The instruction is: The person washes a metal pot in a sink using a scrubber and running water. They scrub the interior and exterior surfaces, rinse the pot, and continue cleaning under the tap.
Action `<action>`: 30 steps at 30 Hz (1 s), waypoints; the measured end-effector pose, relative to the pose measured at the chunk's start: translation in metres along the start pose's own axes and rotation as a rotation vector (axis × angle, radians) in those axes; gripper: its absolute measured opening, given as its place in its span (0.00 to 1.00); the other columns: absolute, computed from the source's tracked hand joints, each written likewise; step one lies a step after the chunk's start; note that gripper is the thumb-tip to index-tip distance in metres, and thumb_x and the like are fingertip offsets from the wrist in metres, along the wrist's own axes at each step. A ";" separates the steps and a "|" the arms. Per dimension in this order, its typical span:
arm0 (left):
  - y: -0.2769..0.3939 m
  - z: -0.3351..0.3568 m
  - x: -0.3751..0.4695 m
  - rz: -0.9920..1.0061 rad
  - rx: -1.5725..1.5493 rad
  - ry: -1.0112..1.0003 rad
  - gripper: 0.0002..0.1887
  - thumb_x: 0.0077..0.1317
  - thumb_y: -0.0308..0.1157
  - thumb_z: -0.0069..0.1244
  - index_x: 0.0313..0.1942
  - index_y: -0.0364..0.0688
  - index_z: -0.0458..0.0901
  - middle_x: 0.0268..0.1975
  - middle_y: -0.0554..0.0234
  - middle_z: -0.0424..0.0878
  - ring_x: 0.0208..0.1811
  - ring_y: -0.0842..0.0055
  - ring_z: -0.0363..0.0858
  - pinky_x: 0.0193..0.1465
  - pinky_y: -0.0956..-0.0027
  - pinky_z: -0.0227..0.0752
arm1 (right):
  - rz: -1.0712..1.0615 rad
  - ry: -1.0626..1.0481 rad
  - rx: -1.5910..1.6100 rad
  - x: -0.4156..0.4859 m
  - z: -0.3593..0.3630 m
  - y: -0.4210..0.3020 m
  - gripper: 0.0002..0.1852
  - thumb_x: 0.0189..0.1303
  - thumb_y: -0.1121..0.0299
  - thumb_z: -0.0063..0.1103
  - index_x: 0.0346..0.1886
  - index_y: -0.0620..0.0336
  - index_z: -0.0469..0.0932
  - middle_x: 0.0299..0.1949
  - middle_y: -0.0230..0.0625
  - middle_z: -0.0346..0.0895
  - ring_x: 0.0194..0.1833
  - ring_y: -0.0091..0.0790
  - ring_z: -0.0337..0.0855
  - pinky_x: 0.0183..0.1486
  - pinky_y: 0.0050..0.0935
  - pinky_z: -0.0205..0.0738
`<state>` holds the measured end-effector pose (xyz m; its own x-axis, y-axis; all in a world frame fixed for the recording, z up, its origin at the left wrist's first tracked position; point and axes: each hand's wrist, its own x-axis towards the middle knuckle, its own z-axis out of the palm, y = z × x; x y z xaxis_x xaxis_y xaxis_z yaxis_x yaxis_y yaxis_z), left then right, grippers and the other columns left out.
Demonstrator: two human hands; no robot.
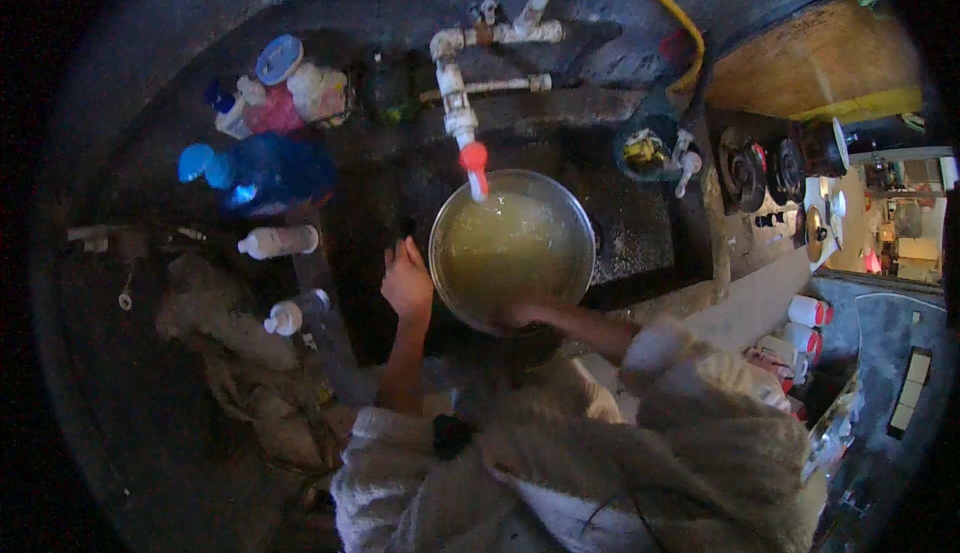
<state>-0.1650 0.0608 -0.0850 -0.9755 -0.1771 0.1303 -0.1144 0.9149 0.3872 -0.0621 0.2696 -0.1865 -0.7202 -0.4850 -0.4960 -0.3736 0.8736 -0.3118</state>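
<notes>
A round metal bowl (513, 249) with cloudy yellowish liquid stands in the dark sink area, below the white spout of a tap with a red handle (473, 157). Beside the bowl's left rim is my left hand (408, 283), its fingers bent and pointing up; whether it grips something small and dark at its fingertips cannot be told. My right hand (529, 314) reaches over the near rim into the bowl, blurred, with its fingers hidden in the liquid.
White pipes (457, 95) run behind the bowl. To the left are a large blue bottle (281, 174), a white bottle (279, 241), a pump bottle (285, 318) and several containers. A greenish bowl with scraps (643, 149) stands at the back right, before a stove (761, 170).
</notes>
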 end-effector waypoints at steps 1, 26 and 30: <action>0.000 0.000 -0.001 0.003 -0.009 0.012 0.13 0.69 0.40 0.38 0.37 0.43 0.76 0.38 0.54 0.78 0.28 0.55 0.79 0.26 0.55 0.73 | -0.038 0.087 0.056 0.018 0.006 -0.013 0.11 0.53 0.62 0.54 0.34 0.56 0.80 0.28 0.39 0.76 0.29 0.38 0.75 0.32 0.40 0.67; -0.011 -0.003 0.002 0.020 -0.317 -0.077 0.12 0.69 0.37 0.37 0.40 0.38 0.73 0.37 0.48 0.77 0.37 0.51 0.76 0.37 0.55 0.71 | -0.016 -0.291 0.554 0.053 0.006 0.017 0.23 0.58 0.59 0.53 0.55 0.58 0.67 0.55 0.46 0.67 0.57 0.41 0.65 0.57 0.40 0.62; -0.023 -0.002 0.006 0.021 -0.465 -0.255 0.13 0.70 0.36 0.36 0.42 0.36 0.73 0.39 0.46 0.76 0.41 0.51 0.75 0.42 0.57 0.68 | 0.023 0.160 1.267 0.006 -0.092 -0.004 0.31 0.65 0.58 0.48 0.69 0.50 0.50 0.67 0.43 0.54 0.66 0.41 0.56 0.65 0.37 0.52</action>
<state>-0.1676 0.0380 -0.0912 -0.9980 -0.0133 -0.0610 -0.0550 0.6495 0.7584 -0.1184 0.2666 -0.1137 -0.8141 -0.3833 -0.4362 0.3926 0.1903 -0.8998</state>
